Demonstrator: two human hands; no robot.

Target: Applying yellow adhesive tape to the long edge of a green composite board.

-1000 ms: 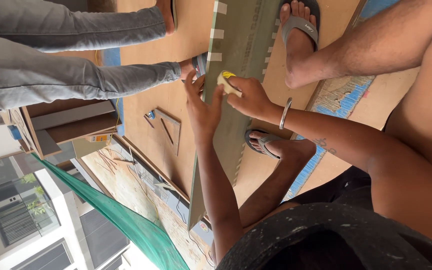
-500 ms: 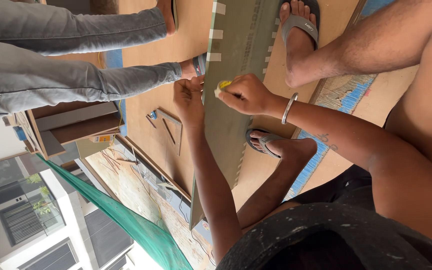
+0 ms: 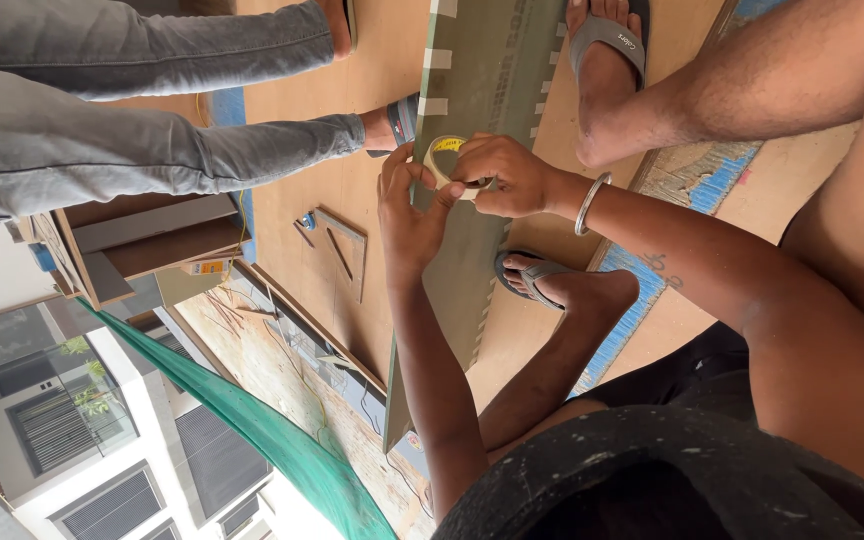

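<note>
1. We see a standing person's grey trouser legs (image 3: 102, 150) left of the green panel (image 3: 482, 90), unchanged.
2. Our left hand (image 3: 407, 215) now presses the panel, fingers spread, nearer the tape roll (image 3: 444, 160) than before.
3. Our right hand (image 3: 502, 175) pinches the roll against the panel, as before.

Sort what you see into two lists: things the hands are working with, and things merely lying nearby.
In use: left hand; right hand; roll of tape; long green board.
Lying about: triangular wooden offcut; wooden box; green netting.
</note>
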